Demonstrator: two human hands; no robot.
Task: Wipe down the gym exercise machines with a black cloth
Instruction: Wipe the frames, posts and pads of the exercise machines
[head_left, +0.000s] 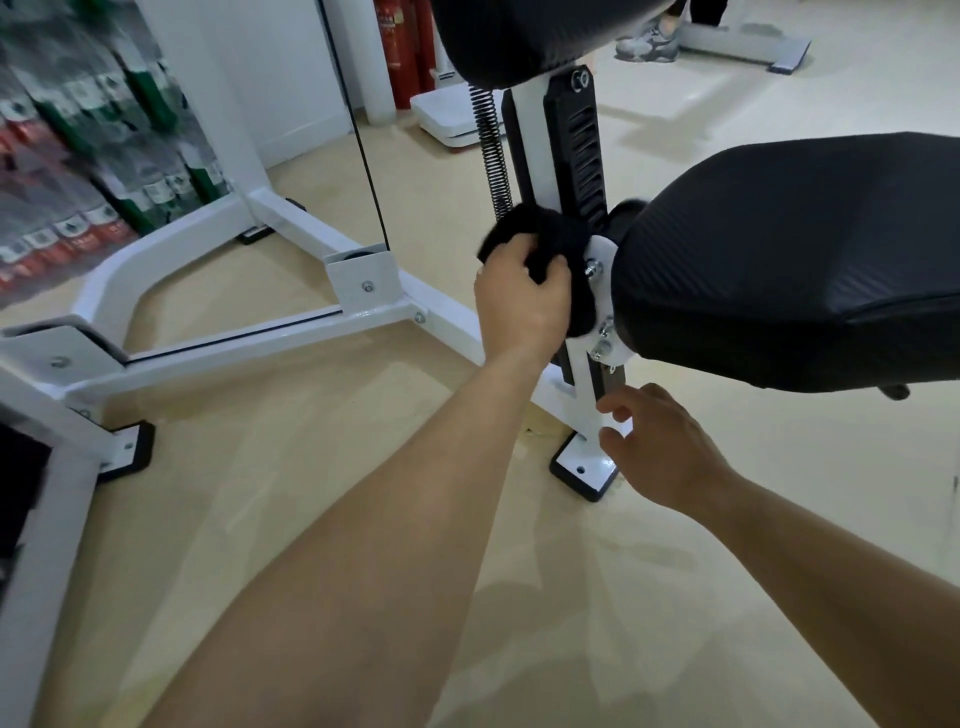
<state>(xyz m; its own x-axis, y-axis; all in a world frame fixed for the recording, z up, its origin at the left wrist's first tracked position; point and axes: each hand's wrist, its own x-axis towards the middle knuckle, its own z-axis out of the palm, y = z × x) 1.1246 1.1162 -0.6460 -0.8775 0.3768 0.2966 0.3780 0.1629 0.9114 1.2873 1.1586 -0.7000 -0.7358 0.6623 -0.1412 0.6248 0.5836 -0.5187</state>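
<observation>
My left hand (519, 301) grips a black cloth (545, 234) and presses it against the white upright post (535, 135) of the exercise machine, just left of the white seat bracket (602, 254). The black padded seat (789, 249) juts out to the right of the post, and a black back pad (524, 36) sits above it. My right hand (660, 447) hovers lower down near the post's base, fingers apart and holding nothing. Part of the cloth is hidden behind my left hand.
The machine's white floor frame (270, 338) runs left with black rubber feet (130, 452). A coil spring (491, 150) hangs beside the post. Red fire extinguishers (405, 47) and a white scale (447, 119) stand at the back. Another person's shoes (649, 41) are far right.
</observation>
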